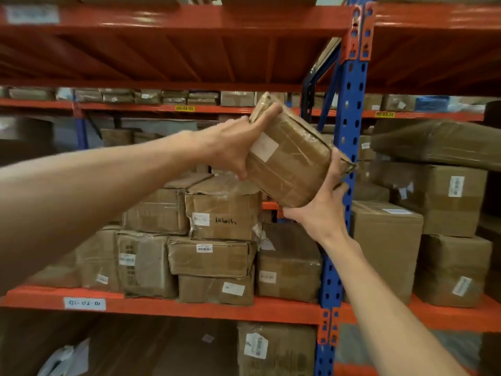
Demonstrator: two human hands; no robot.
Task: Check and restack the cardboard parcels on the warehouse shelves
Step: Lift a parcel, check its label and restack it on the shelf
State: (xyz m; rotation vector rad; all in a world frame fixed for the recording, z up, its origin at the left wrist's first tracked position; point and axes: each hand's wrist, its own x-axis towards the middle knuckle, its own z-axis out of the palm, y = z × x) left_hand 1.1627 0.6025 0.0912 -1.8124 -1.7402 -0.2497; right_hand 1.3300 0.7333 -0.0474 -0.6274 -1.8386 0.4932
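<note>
I hold a taped brown cardboard parcel (291,156) tilted in the air in front of the shelf, a white label on its near face. My left hand (233,147) grips its upper left edge, fingers over the top corner. My right hand (322,204) supports its lower right corner from below. Under the parcel, a stack of worn cardboard parcels (217,240) sits on the orange shelf (189,308); the top one (225,210) has handwriting and a label.
A blue upright post (349,147) stands just right of the held parcel. More boxes (444,202) fill the right bay, with a large wrapped one (439,143) on top. The orange shelf above (173,25) overhangs. Boxes (273,348) also sit on the level below.
</note>
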